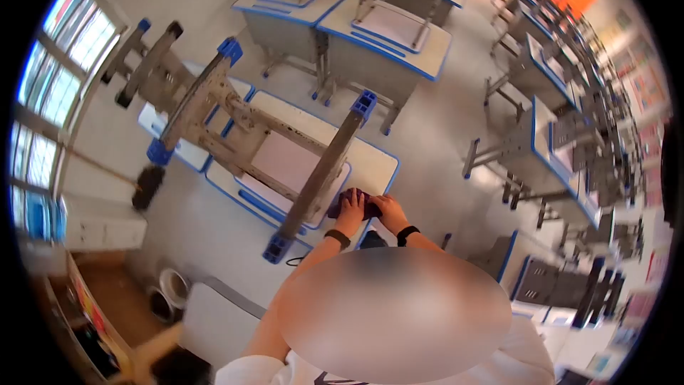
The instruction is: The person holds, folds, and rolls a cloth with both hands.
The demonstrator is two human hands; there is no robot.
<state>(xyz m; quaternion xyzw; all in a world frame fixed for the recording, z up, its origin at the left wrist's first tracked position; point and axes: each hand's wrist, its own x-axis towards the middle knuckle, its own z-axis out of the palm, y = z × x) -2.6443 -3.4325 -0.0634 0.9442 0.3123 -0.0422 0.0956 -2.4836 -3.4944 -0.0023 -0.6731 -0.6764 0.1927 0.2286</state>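
Note:
A dark purple cloth [370,207] lies bunched on the right end of a pale desk top [374,166] with a blue edge. My left hand [350,212] presses down on the cloth, fingers curled over it. From the other side my right hand [390,214] grips the cloth's right part. Both wrists carry dark bands. Close to the left of my hands, an upturned stool [285,128] rests seat-down on the desk, its metal legs with blue caps pointing up. Part of the cloth is hidden under my fingers.
Ahead stand more desks [385,36] with upturned stools on them. Rows of desks [548,142] fill the right side. At left are a window [64,64], a broom [147,185], a white cabinet [103,221] and a bucket [173,285] on the floor.

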